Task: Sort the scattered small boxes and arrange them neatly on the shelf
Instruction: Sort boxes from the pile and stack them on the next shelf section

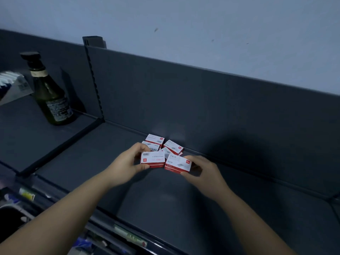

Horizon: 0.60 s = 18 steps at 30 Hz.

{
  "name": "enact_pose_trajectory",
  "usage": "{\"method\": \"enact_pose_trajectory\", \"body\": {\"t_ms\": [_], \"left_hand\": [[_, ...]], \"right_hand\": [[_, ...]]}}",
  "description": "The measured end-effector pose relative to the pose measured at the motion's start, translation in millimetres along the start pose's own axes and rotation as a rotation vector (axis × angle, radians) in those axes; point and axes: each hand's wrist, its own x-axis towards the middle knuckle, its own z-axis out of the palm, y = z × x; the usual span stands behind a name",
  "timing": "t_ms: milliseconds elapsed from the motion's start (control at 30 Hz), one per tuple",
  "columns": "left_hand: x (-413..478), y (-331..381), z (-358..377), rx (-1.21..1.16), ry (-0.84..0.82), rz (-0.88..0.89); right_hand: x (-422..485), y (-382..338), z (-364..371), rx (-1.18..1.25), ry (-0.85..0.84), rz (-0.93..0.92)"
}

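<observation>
The left box [152,159] lies with its long axis left to right. The right box [178,163] is just beside it and turned a little, so the inner corners almost meet. Your left grip [128,161] pinches the left box at its outer end, thumb on the near side. Your right grip [204,170] pinches the right box the same way. I cannot tell if they rest on the shelf [184,208]. The other boxes [173,147] lie scattered just behind, against the back panel [202,107], a little nearer your left grip. I think the turned box needs squaring first.
</observation>
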Motion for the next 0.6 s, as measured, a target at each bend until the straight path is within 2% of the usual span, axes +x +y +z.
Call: {"method": "enact_pose_trajectory", "body": {"t_ms": [433,600], "left_hand": [[29.4,-68.7,-57.4,-0.001,-0.254,0.115],[31.0,-94.4,-60.0,0.048,-0.315,0.065]], "right_hand": [[-1.7,-34.8,84.5,-0.014,0.185,0.205],[-5.8,-38.1,106.7,-0.058,0.194,0.286]]}}
